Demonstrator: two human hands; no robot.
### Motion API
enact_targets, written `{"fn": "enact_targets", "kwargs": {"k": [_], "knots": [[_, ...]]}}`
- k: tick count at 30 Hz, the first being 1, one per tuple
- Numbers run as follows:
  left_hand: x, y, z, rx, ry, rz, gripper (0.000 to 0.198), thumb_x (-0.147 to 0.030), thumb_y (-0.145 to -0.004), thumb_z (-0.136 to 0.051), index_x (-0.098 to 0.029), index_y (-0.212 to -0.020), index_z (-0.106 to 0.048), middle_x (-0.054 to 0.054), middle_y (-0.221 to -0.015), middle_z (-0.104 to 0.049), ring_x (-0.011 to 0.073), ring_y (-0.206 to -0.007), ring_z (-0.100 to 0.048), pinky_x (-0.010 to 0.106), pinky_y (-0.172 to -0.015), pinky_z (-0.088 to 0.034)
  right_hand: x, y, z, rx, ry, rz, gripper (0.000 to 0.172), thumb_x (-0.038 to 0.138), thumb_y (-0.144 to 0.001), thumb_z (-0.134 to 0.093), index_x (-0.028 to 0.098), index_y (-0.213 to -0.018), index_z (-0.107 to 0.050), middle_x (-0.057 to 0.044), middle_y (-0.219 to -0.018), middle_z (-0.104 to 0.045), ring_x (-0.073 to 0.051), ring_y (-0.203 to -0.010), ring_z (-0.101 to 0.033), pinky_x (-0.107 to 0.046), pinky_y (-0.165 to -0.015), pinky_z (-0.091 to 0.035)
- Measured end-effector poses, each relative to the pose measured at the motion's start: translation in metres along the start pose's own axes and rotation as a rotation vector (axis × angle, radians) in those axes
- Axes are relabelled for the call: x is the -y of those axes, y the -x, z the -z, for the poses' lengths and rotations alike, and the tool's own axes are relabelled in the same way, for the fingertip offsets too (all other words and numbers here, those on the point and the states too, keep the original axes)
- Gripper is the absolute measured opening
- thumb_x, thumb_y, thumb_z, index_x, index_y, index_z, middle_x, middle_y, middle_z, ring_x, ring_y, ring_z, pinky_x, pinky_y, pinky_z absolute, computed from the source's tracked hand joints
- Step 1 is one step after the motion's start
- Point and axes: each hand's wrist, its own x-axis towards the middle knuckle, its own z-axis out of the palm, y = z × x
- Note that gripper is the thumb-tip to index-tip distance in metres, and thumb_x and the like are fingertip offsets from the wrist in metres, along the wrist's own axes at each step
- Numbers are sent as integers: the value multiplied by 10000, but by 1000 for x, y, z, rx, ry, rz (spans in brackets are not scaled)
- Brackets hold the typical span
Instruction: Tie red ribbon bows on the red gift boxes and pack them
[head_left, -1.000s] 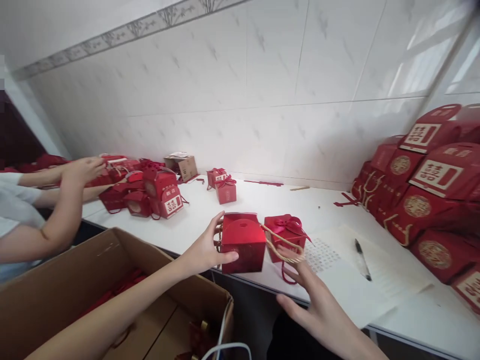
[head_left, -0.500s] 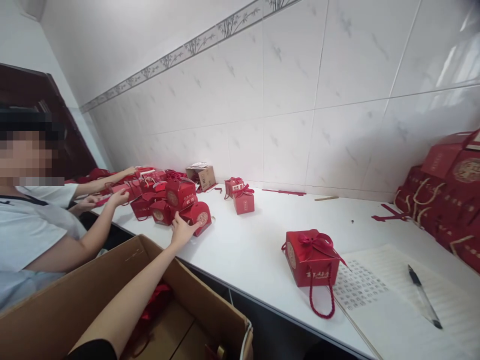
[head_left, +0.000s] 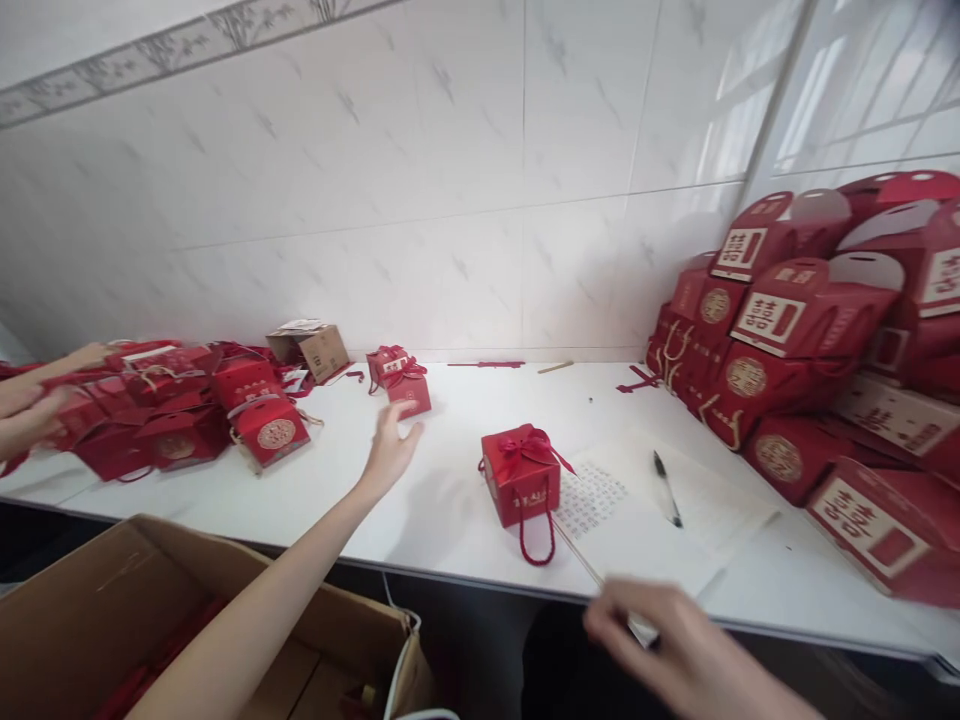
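Observation:
My left hand point(head_left: 394, 440) is stretched over the white table, thumb and fingers apart, with nothing in it. Just beyond its fingertips stands a small red gift box point(head_left: 409, 388) with a ribbon bow. My right hand point(head_left: 667, 630) hangs at the table's front edge, fingers curled and blurred by motion; I cannot make out whether it holds anything. Between my hands a red gift box point(head_left: 521, 485) sits on the table, with a bow on top and a cord handle drooping in front. Beside it lies an open notebook point(head_left: 652, 550) with rows of marks, and a pen point(head_left: 667, 488).
Red boxes point(head_left: 787, 330) are piled high at the right. More red boxes point(head_left: 274, 432) crowd the left, where a co-worker's hands point(head_left: 37, 420) are busy. A small carton point(head_left: 311, 350) stands near the wall. A large open cardboard box point(head_left: 150, 560) is below the table edge.
The view has swung right. My left hand has let go of the domed red box in the left group and moved right. My right hand has come into view.

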Motion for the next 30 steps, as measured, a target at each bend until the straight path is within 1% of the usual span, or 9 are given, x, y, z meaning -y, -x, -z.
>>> {"fn": "enact_targets", "kwargs": {"k": [3,5,7,12,15,19,22,26,30], "knots": [[-49,20,-32,197,216,-132,212,-314,-780,-481,-193,-863,-635,73,-1070,-597,219,-1083,-532,374,-961,-395,15,-53,39,-282,52,97,330,393,-890,-420,195,-666,-559,-17,-649,-609,-157,-616,-554,-263,-596,-413],[-67,29,-51,220,282,-120,217,-336,-774,-493,-187,-839,-636,74,-1027,-607,217,-1036,-551,366,-922,-417,17,-89,52,-464,68,78,292,368,-873,-450,188,-668,-553,-22,-650,-608,-159,-599,-535,-268,-586,-380],[-72,35,-65,207,296,-115,196,-336,-744,-533,-176,-808,-626,82,-988,-605,218,-1009,-557,360,-898,-429,10,-117,51,-548,39,-22,286,369,-857,-481,183,-657,-566,-48,-678,-623,-178,-629,-546,-284,-610,-373],[-59,44,-72,236,300,-129,199,-381,-712,-573,-183,-702,-582,73,-918,-584,213,-952,-571,355,-847,-457,-21,-137,20,-463,-86,-36,254,422,-799,-558,180,-740,-608,-78,-826,-639,-211,-760,-575,-312,-684,-398],[-59,47,-64,346,353,-164,221,-399,-712,-579,-181,-675,-567,84,-983,-570,219,-1016,-554,334,-835,-466,-27,-131,11,-512,-64,-13,197,340,-810,-526,184,-699,-571,-48,-778,-631,-193,-726,-564,-312,-681,-396],[-64,51,-59,505,371,-195,210,-375,-703,-613,-175,-666,-560,87,-1029,-570,216,-1002,-559,317,-806,-471,-27,-124,9,-562,-231,-48,224,344,-835,-491,185,-691,-557,-16,-710,-620,-167,-671,-551,-290,-638,-401],[-63,53,-60,479,365,-167,244,-386,-745,-580,-174,-628,-547,76,-1021,-581,202,-966,-567,313,-807,-465,-31,-119,9,-522,-407,-23,254,403,-835,-507,173,-757,-580,-22,-757,-616,-161,-694,-554,-285,-648,-420],[-61,54,-64,402,377,-149,259,-411,-781,-543,-182,-671,-592,58,-1008,-585,191,-967,-563,303,-824,-464,-41,-114,10,-349,-534,62,357,412,-756,-636,179,-1017,-566,-18,-860,-603,-152,-746,-554,-280,-672,-438],[-61,53,-64,420,396,-160,242,-415,-777,-549,-185,-730,-607,52,-980,-589,186,-940,-565,298,-806,-472,-41,-118,6,-365,-663,27,319,376,-738,-632,172,-980,-586,-2,-767,-589,-144,-695,-553,-271,-646,-443]]}}
